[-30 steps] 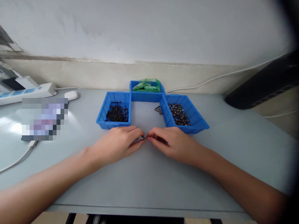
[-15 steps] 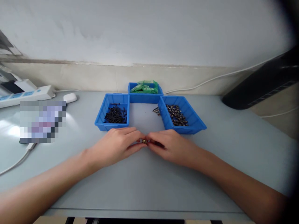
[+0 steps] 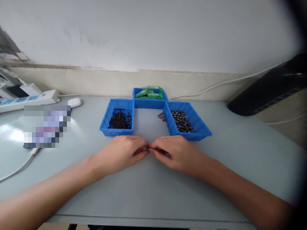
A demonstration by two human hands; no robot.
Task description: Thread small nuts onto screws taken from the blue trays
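My left hand (image 3: 124, 150) and my right hand (image 3: 178, 153) meet at the fingertips above the desk, in front of the bins. Between them is a small metal piece (image 3: 148, 149), mostly covered by the fingers. My left thumb and forefinger pinch it from the left. The right thumb and fingers are closed against its other side; whether they hold a second part, I cannot make out. Black screws (image 3: 120, 120) lie in the left blue bin (image 3: 116, 132). Shiny pointed metal pieces (image 3: 182, 121) fill part of the right blue bin (image 3: 201, 123).
A third blue bin (image 3: 150, 103) with green plastic bags (image 3: 150, 92) stands at the back. Several metal pieces (image 3: 161, 116) lie beside the right bin. At left are a blurred phone (image 3: 46, 127), a white case (image 3: 74, 102) and a power strip (image 3: 31, 100); a black cylinder (image 3: 259, 92) leans at right.
The metal piece, whose round brassy end showed between the fingertips, is now more hidden by them. Both hands remain together; the whole view has shifted slightly.
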